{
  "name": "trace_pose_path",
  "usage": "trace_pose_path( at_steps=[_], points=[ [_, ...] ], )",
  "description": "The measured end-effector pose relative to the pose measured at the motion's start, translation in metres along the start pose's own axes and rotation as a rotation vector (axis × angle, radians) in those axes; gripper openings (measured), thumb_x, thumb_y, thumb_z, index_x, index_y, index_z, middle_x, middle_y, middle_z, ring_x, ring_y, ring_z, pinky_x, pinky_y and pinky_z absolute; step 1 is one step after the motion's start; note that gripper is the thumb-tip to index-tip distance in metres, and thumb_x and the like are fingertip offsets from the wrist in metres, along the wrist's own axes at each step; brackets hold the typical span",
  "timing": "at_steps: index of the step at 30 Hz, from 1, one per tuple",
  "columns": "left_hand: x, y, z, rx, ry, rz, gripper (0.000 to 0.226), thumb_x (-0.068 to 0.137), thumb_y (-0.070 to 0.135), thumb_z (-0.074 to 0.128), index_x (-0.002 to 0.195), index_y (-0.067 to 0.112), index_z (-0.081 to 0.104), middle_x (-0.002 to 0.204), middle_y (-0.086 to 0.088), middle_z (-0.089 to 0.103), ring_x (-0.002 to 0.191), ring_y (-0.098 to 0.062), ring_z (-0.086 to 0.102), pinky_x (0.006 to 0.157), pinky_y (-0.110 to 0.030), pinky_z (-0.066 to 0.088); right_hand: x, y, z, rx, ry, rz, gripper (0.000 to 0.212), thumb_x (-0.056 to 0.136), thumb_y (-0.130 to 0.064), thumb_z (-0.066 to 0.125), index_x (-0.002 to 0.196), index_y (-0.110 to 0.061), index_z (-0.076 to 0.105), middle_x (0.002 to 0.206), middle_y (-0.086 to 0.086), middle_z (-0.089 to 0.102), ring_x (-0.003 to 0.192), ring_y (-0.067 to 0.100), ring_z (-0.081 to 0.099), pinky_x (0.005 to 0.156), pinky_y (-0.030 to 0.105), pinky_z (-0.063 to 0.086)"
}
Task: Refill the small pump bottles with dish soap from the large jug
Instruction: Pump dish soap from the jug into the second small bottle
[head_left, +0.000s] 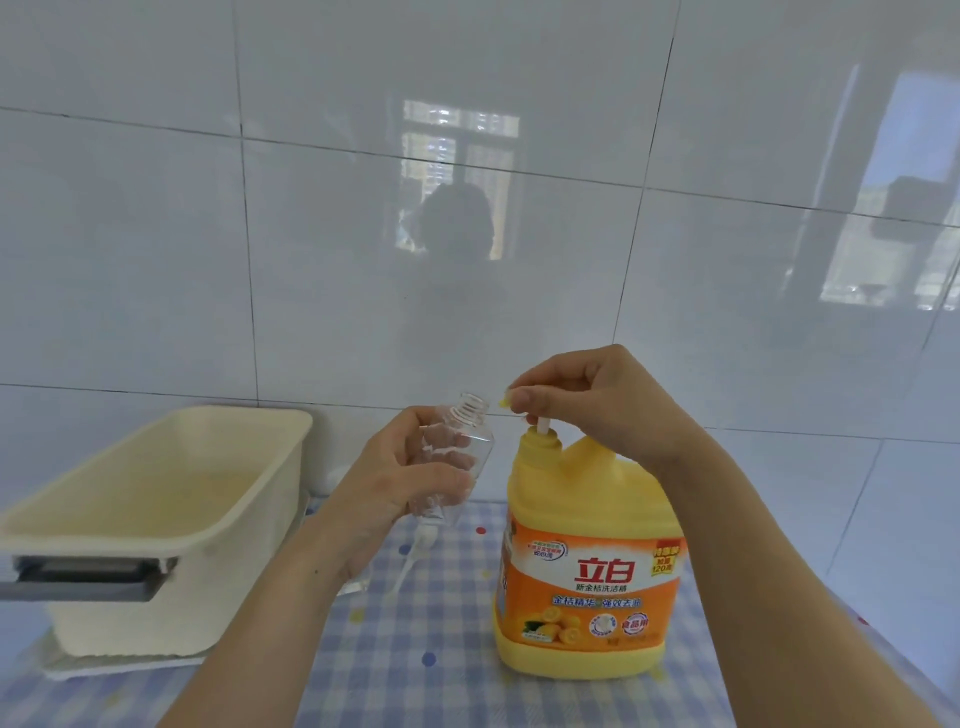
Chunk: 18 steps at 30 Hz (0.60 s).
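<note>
Both forearms come up from the bottom edge, over a blue checked cloth (441, 623) with coloured dots.

Left hand (415, 478): wrapped round the bottle (480, 447), which is clear plastic, cap off and looks empty. My thumb (436, 475) lies across the front and the fingers are curled round the far side, seen through the plastic. The bottle is held off the cloth and tilted, with its base toward me and its threaded neck up and to the right.

Right hand (587, 395): on top of the jug's pump head (503, 401), fingers (524, 397) curled down over it and bunched together. The hand hides most of the head, and only the yellow nozzle tip pokes out left of my fingertips. Can't tell if I'm pressing down. The white stem (543, 427) shows below the fingers, so the head sits raised above the collar.

Bottle mouth is just left of the nozzle tip, about level with it and very close. There seems to be a thin gap, but I can't be sure. No soap visible between them.

Jug (587, 571): yellow with an orange label, upright on the cloth under my right hand, right of centre, handle facing right.

Loose pump (423, 540): white with a dip tube, lying flat on the cloth below and behind the left hand, partly hidden by the wrist.

Bin (130, 613): cream plastic, far left, well apart from the jug. It has a grey handle slot on its near end.

Behind everything is a glossy white tiled wall (311, 260).
</note>
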<state>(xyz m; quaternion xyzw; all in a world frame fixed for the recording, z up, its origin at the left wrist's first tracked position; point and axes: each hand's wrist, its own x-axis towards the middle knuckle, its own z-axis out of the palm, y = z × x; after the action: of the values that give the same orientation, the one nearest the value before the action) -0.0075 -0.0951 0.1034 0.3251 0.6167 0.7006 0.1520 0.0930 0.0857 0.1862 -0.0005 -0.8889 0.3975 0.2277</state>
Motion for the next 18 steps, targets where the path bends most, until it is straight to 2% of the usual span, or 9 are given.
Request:
trace_pose_path(
  at_steps=[2,4,7,10,13,16,18],
  points=[
    [0.001,0.002,0.000,0.044,0.021,0.002,0.064,0.048,0.020,0.078,0.110,0.021,0.063,0.113,-0.007,0.068,0.091,-0.014,0.070,0.077,-0.039,0.060,0.003,0.001,0.004,0.009,0.034,0.007,0.018,0.077,-0.035,0.076,0.087,-0.021,0.079,0.081,0.001,0.076,0.082,0.014,0.071,0.083,0.027,0.056],
    [0.003,0.004,0.003,0.085,0.030,0.007,0.058,0.054,0.015,0.076,0.110,0.021,0.061,0.109,-0.004,0.068,0.082,-0.005,0.068,0.062,-0.024,0.053,0.004,0.000,0.003,0.030,0.043,0.023,0.019,0.079,-0.035,0.076,0.088,-0.019,0.078,0.080,-0.001,0.076,0.081,0.010,0.071,0.079,0.021,0.054],
    [0.003,0.005,0.006,0.135,0.013,0.022,0.054,0.063,0.005,0.081,0.110,0.022,0.059,0.103,0.000,0.068,0.079,-0.001,0.067,0.056,-0.013,0.048,0.004,-0.002,0.003,0.041,0.032,0.045,0.021,0.081,-0.037,0.073,0.090,-0.019,0.078,0.081,-0.002,0.077,0.083,0.011,0.072,0.081,0.023,0.054],
    [0.002,0.006,0.010,0.167,-0.009,0.060,0.054,0.058,0.013,0.079,0.108,0.024,0.060,0.101,0.001,0.069,0.089,-0.006,0.068,0.065,-0.016,0.051,0.010,-0.007,0.006,0.017,0.078,0.078,0.021,0.084,-0.040,0.070,0.089,-0.021,0.078,0.083,-0.005,0.077,0.087,0.013,0.072,0.081,0.027,0.056],
    [0.005,0.009,0.013,0.213,-0.002,0.086,0.054,0.055,0.019,0.077,0.105,0.027,0.060,0.096,0.008,0.068,0.090,-0.007,0.068,0.072,-0.021,0.054,0.025,-0.015,0.012,-0.003,0.136,0.141,0.020,0.089,-0.035,0.066,0.090,-0.018,0.077,0.080,-0.006,0.076,0.080,0.009,0.072,0.069,0.020,0.053],
    [0.009,0.011,0.014,0.266,-0.014,0.092,0.051,0.058,0.017,0.080,0.102,0.029,0.059,0.095,0.009,0.067,0.084,-0.001,0.066,0.068,-0.017,0.051,0.043,-0.018,0.023,-0.090,0.150,0.225,0.020,0.091,-0.029,0.061,0.091,-0.015,0.075,0.081,-0.003,0.076,0.077,0.012,0.072,0.061,0.023,0.053],
    [0.013,0.012,0.014,0.263,-0.010,0.091,0.046,0.058,0.016,0.079,0.098,0.028,0.059,0.093,0.007,0.067,0.079,-0.001,0.065,0.063,-0.015,0.050,0.055,-0.013,0.030,-0.149,0.176,0.285,0.023,0.087,-0.020,0.057,0.096,-0.008,0.075,0.081,0.002,0.077,0.078,0.020,0.072,0.071,0.033,0.058]
  ],
)
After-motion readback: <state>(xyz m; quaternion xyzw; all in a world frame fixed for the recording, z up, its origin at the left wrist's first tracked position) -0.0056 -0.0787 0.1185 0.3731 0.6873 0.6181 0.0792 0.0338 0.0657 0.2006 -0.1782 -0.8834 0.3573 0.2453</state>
